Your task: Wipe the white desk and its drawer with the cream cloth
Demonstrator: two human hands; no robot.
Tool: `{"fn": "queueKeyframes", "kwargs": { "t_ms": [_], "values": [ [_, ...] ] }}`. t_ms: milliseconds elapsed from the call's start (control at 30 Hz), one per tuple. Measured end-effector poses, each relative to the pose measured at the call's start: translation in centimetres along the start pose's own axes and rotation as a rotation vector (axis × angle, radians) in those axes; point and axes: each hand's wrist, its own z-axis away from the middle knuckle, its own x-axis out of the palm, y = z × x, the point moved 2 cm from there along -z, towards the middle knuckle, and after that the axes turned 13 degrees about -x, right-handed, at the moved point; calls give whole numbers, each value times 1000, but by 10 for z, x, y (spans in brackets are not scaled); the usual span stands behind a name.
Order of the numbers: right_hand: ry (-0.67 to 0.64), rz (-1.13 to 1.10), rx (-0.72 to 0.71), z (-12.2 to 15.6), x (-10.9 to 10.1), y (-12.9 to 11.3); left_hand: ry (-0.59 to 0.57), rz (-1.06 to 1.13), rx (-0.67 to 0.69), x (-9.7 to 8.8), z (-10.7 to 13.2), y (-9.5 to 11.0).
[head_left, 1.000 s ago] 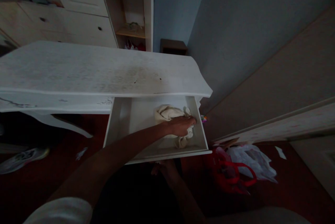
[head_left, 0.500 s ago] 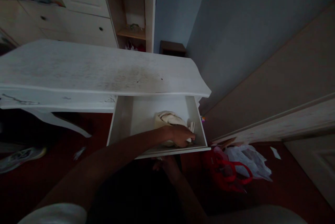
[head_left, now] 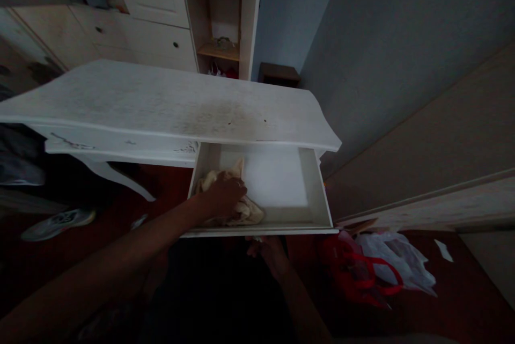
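1. Toward the left end of the open drawer (head_left: pixel 277 177), in the head view, your left hand (head_left: pixel 224 195) has its fingers curled closed on a bunched cream cloth (head_left: pixel 250 212).
2. Your right hand (head_left: pixel 271 254) is just below the drawer's near edge, fingers bent; whether it grips anything, I cannot tell.
3. Your drawer juts from the right part of the white bench (head_left: pixel 153 94).
4. To your right, a red bag (head_left: pixel 348 277) sits beside a white plastic bag (head_left: pixel 402 261).

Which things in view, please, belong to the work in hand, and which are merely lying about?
In use:
cream cloth, in the left hand
open drawer, right hand near its front

Lying about:
red bag
white plastic bag
shoe
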Motion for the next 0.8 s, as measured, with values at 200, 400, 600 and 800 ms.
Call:
{"fn": "queueKeyframes", "kwargs": {
  "t_ms": [200,400,600,800],
  "values": [
    [11,18,-10,1,-1,-1,42,-70,-266,-4,18,-5],
    [35,48,-7,2,-2,2,169,-7,-312,-16,14,-4],
    [49,42,7,2,-4,3,454,62,-447,-67,34,-37],
    [50,3,27,3,-8,7,411,81,-526,-81,40,-68]
  ]
}}
